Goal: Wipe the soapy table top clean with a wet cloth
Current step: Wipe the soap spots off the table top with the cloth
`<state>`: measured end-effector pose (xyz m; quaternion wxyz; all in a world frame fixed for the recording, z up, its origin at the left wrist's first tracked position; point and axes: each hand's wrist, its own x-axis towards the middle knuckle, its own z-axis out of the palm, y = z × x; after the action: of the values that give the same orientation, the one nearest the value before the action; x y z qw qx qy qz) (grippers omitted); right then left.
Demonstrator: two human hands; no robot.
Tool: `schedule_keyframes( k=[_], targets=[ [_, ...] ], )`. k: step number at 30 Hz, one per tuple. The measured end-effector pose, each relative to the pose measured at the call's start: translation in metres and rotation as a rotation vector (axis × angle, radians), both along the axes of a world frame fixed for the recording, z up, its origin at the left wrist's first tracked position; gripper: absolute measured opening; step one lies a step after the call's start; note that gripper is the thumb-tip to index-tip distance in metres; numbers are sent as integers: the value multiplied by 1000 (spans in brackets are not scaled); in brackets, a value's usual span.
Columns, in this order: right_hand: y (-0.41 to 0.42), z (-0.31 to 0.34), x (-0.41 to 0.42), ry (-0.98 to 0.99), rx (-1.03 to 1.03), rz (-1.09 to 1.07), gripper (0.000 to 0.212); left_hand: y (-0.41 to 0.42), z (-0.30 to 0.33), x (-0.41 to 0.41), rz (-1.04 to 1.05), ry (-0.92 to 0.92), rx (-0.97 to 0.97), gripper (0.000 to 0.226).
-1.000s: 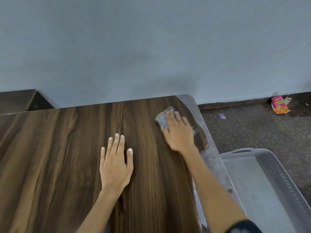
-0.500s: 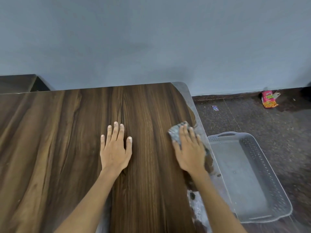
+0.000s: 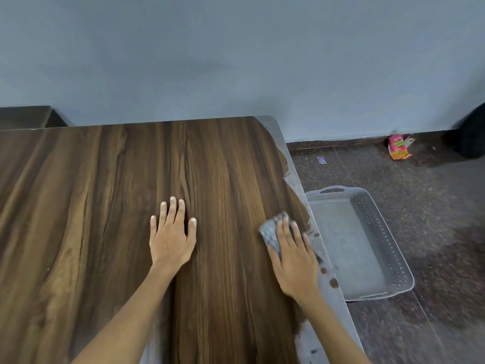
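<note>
Nearest you, along the right edge of the table top, a pale film of soap remains, so that strip looks like the work left to do. Just beyond it your right hand lies flat with its fingers straight and together, pressing the grey cloth down against the wood close to that right edge; the flat palm spreads the pressure so that the cloth keeps full contact rather than bunching. The cloth shows past your fingertips and on the thumb side. To the left, well apart from it, your left hand rests palm down with its fingers stretched out and holding nothing, likely there to brace you as you lean across. Off the right edge, on the floor, stands a grey perforated basket, seemingly empty. Farther along the edge, more of the pale film runs to the far right corner. Beyond, by the wall, lies a pink snack packet.
</note>
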<state>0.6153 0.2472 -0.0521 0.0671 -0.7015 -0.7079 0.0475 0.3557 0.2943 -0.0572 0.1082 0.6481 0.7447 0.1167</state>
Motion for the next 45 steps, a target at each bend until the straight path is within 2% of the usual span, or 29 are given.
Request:
schedule_keyframes(
  k=[2, 4, 7, 11, 13, 15, 17, 19, 22, 27, 30, 33, 37, 41, 45],
  targets=[
    [28, 2, -30, 12, -9, -19, 59, -8, 1, 2, -5, -2, -8, 56],
    [26, 0, -60, 11, -30, 76, 59, -17, 1, 4, -6, -5, -15, 56],
    [-29, -1, -84, 11, -34, 254, 55, -27, 0, 6, -7, -4, -28, 56],
    [-109, 5, -53, 4, -89, 395, 51, -39, -3, 7, -16, -23, -34, 56],
    [-110, 3, -21, -18, -40, 304, 51, -42, -3, 6, -20, -24, -24, 56],
    [-82, -3, 1, -28, -38, 121, 53, -46, -3, 6, -25, -28, -20, 56],
    [-37, -1, -3, -16, -26, -37, 58, -50, -2, 7, -27, -31, -22, 56],
    [-1, 2, -30, 10, -71, -76, 61, -57, 0, 8, -33, -31, -18, 56],
    [-7, 4, -79, 39, -73, 60, 59, -65, 2, 7, -32, -28, -14, 56],
    [-128, 10, -86, 44, -101, 408, 53, -74, 3, 0, -31, -31, -11, 56],
    [-152, 11, -53, 26, -132, 329, 51, -80, 4, -4, -20, -38, -13, 56],
    [-106, 8, -43, 45, -142, 153, 60, -91, 5, -6, -30, -34, -16, 56],
    [-50, 7, -82, 28, -139, 11, 66, -109, 6, -9, -39, -26, -32, 56],
    [-95, 10, -109, 27, -129, 250, 65, -129, 5, -13, -43, -28, -41, 56],
    [-177, 12, -79, 10, -131, 429, 60, -146, 2, -10, -67, -48, -23, 55]
  ],
)
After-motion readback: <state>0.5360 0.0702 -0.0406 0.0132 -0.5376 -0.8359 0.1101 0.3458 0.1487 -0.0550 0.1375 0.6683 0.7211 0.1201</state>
